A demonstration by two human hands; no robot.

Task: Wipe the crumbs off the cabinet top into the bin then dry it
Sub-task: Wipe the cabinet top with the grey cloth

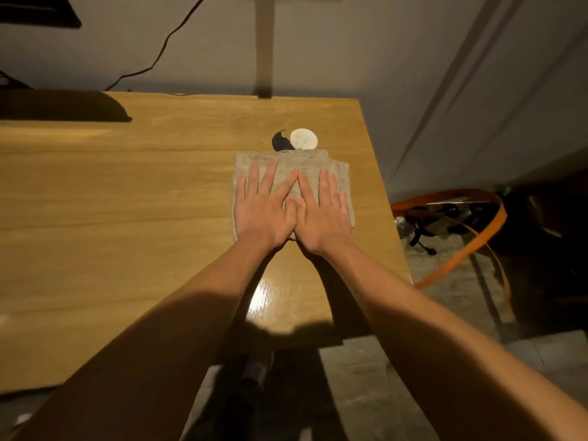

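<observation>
Both hands, left hand (261,214) and right hand (324,218), pressed flat and open-fingered on the cloth (340,173); the bin (477,198) lay off the right hand's side, nearer it.

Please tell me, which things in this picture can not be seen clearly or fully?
- Crumbs: none can be made out on the cabinet top; too small, or under the cloth.
- Dark mark and pale disc: partly covered by the cloth edge; what they are is unclear.
- Bin: contents dark, lower part hidden by the cabinet top.
- Cloth middle: covered by left hand and right hand.
</observation>
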